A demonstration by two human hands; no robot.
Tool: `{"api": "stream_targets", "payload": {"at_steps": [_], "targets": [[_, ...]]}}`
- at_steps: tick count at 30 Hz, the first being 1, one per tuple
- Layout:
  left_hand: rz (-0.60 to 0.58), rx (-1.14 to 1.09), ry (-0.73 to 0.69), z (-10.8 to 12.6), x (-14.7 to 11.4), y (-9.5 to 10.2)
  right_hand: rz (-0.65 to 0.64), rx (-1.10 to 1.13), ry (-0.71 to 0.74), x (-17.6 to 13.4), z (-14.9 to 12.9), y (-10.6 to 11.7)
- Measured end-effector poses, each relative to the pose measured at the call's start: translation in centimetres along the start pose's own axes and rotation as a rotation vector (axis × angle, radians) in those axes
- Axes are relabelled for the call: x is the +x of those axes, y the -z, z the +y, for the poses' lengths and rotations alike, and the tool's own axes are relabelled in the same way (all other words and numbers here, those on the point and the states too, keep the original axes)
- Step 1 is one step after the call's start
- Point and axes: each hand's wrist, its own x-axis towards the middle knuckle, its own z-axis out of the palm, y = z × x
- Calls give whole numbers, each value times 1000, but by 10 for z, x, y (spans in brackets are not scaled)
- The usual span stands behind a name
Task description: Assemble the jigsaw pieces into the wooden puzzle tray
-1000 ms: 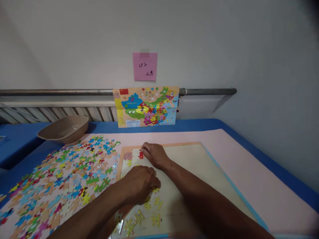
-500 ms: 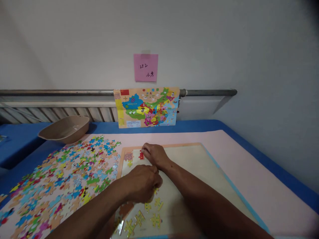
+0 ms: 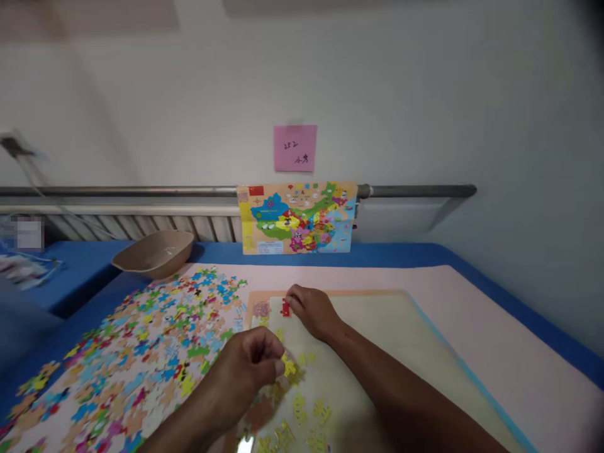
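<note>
We've got our left hand (image 3: 245,365) over the left part of the board (image 3: 377,321), thumb and index nearly closed, pinching a yellow piece (image 3: 289,367). Our right hand (image 3: 312,309) is at the board's far left, fingers curled against a red piece (image 3: 285,308) on the board; can't tell if we're gripping it. More yellow pieces (image 3: 299,409) on the board, near left. Loose pieces (image 3: 141,352) spread left of the board. Map sheet (image 3: 297,220) hangs beyond the board's far edge.

Loose puzzle pieces (image 3: 141,347) lie left of the board (image 3: 391,333).
</note>
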Motion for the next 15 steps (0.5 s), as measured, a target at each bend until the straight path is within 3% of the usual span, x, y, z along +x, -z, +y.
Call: {"api": "stream_targets", "payload": {"at_steps": [5, 9, 11, 15], "targets": [[259, -247, -26, -22, -16, 14, 67, 60, 43, 1, -1, 2], [353, -331, -28, -36, -14, 19, 103, 100, 96, 0, -18, 11], [390, -334, -29, -37, -13, 21, 54, 183, 127, -3, -35, 14], [445, -298, -50, -30, -17, 25, -185, 558, 132, -12, -68, 16]]}}
